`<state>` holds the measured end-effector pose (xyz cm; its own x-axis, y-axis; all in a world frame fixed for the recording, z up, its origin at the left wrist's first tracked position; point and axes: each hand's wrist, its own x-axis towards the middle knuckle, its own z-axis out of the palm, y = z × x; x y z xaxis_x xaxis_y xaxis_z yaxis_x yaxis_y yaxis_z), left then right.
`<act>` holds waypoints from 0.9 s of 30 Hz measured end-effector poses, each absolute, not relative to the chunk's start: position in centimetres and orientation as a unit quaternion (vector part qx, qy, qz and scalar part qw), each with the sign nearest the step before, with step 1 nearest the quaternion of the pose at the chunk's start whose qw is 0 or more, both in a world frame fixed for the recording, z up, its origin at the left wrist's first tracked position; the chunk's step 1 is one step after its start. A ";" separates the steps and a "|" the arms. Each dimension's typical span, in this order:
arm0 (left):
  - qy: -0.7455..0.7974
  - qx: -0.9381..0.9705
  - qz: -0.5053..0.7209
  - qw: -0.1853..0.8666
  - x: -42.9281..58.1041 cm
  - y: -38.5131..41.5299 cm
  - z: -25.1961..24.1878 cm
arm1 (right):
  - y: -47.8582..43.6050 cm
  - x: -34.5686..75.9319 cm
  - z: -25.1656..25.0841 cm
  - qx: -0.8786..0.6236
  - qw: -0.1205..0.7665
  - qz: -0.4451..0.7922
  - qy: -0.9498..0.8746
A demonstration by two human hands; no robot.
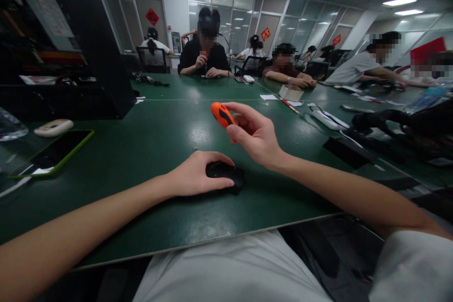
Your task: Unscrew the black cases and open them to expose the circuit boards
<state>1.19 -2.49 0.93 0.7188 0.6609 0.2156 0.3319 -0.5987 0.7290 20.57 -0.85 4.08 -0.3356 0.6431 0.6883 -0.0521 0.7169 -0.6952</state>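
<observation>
At your far left, a green-edged phone [67,148] lies flat on the desk [152,137] just short of a white rounded object [54,127], both probably set aside to leave the middle free; the black case [97,33] stands upright behind them. Your left hand [193,174] rests low, its thumb and fingers curved round a black mouse-shaped object [223,173] on the desk, likely to steady it. Your right hand [256,137] is raised beyond it, its thumb and fingers pinching an orange-and-black handle [220,114] clear of the desk, a light hold that seems suited to turning or aiming it; whether a shaft extends from it you can't tell here. Further right sit a small box [290,93] and a white power strip [329,119]. Count one phone, one white rounded object, one case, one mouse-shaped object, one handle, one box and one power strip.
</observation>
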 end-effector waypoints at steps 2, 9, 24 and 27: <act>0.316 0.851 0.267 0.323 1.5 -2.7 0.6 | -1.3 20.8 5.0 -0.195 0.556 0.295 -0.752; 0.309 0.855 0.255 0.330 1.6 -2.4 0.4 | -2.1 20.9 9.0 -0.152 0.507 0.263 -0.807; 0.292 0.872 0.230 0.317 1.3 -2.2 0.5 | -2.0 20.7 8.0 -0.163 0.429 0.288 -0.840; 0.290 0.875 0.233 0.310 1.3 -2.1 0.4 | -1.6 21.0 7.4 -0.158 0.438 0.282 -0.839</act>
